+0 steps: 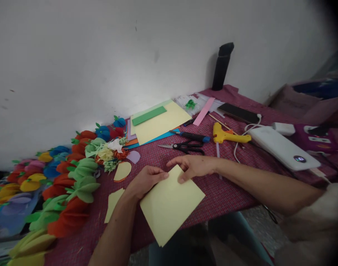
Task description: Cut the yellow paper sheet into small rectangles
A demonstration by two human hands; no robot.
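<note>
The paper [173, 207] is pale yellow, smooth and square-cornered, turned so that one corner points up and another down; a second edge shows at the bottom corner, so it seems to have more than one layer, though whether folded or stacked cannot be told. The table [213, 192] wears a dark red checked cloth and stands against a grey-white wall [102, 55] with a few dark marks. Rows of bright paper shapes [84, 171] fill its left side, next to some crumpled scraps [110, 153] and flat cutouts [122, 171]. Farther back lie coloured sheets [163, 122] topped by a green strip [149, 115], with scissors [182, 146] in front of them. To the right are a yellow glue gun [227, 136], a phone [238, 112] and a white power bank [285, 147], and a black cylinder [223, 68] stands upright by the wall. The paper is held near the table's front edge, its lower part reaching out past that edge. The left hand [144, 181] grips its upper left edge, thumb on the face; the right hand [195, 166] has its thumb on the upper right edge and its visible fingers behind the top corner, so the paper sits between thumb and fingers on both sides
</note>
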